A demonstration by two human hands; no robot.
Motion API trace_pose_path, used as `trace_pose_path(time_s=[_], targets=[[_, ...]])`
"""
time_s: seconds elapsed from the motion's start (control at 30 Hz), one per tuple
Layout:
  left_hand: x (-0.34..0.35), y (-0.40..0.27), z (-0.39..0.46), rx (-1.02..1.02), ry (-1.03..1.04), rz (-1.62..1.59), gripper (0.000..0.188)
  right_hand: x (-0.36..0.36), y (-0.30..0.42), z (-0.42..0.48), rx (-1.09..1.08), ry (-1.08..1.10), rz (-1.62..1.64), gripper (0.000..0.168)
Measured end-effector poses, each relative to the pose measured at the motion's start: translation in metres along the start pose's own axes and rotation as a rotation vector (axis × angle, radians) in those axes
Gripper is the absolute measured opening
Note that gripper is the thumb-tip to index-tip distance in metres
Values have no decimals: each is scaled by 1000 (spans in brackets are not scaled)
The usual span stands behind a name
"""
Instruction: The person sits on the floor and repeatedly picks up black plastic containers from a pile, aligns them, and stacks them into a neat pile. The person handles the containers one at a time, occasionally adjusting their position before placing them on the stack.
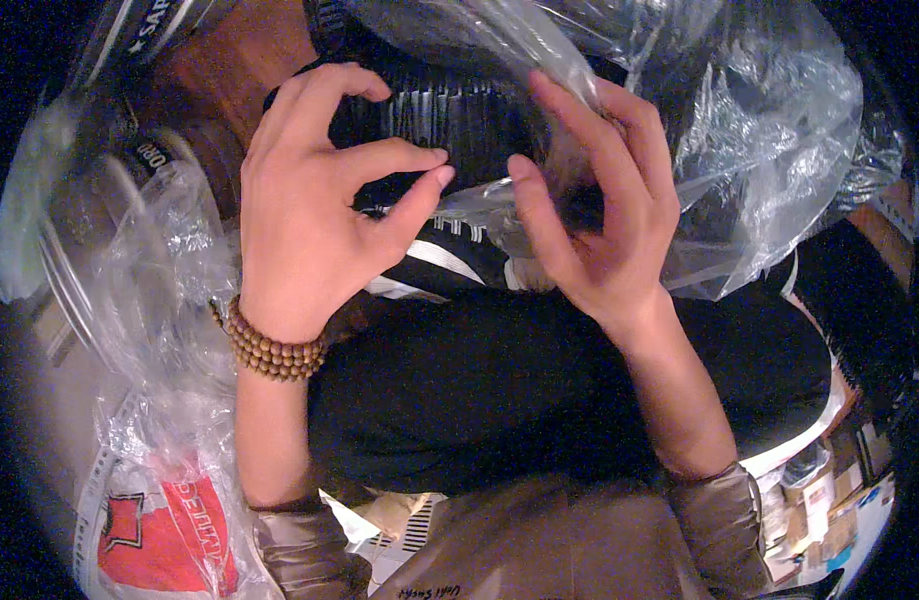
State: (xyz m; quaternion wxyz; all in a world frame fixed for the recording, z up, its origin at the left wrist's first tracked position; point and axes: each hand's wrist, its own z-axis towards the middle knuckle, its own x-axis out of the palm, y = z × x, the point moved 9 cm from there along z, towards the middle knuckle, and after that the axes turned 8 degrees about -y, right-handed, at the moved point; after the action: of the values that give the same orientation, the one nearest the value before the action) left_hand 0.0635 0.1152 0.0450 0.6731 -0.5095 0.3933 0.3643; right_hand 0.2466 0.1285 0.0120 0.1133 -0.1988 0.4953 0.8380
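My left hand [317,180] hangs over a dark box or bag, its thumb tip and index fingertip nearly meeting. Whether thin film lies between those tips is too fine to tell. To its right, my right hand [617,195] has its thumb spread apart from its fingers. Those fingers touch a clear plastic bag [534,45] that stretches across the top. Between and behind both hands stands a tight row of thin, dark, plastic-wrapped items [452,112]. A black piece with white stripes [444,262] lies just below the hands.
More crumpled clear plastic [759,150] spreads at the right and another clear bag [166,240] at the left. A red-printed item in plastic [166,525] lies lower left. Papers and boxes [827,510] are at lower right. My dark-clothed legs [474,397] fill the middle.
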Motion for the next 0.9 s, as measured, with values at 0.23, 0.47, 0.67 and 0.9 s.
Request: trace_pose_path(time_s=[0.23,0.47,0.67,0.9], targets=[[10,2,0,-80,21,12,24,-6,-5,-3,14,-8,-6,56],[3,5,-2,-68,-10,24,24,-1,0,-3,44,-12,-21,53],[-6,6,-3,-130,-56,37,20,0,10,4,-82,-33,-76,52],[-8,8,-3,-91,-90,32,26,2,13,6,-90,-41,-70,54]])
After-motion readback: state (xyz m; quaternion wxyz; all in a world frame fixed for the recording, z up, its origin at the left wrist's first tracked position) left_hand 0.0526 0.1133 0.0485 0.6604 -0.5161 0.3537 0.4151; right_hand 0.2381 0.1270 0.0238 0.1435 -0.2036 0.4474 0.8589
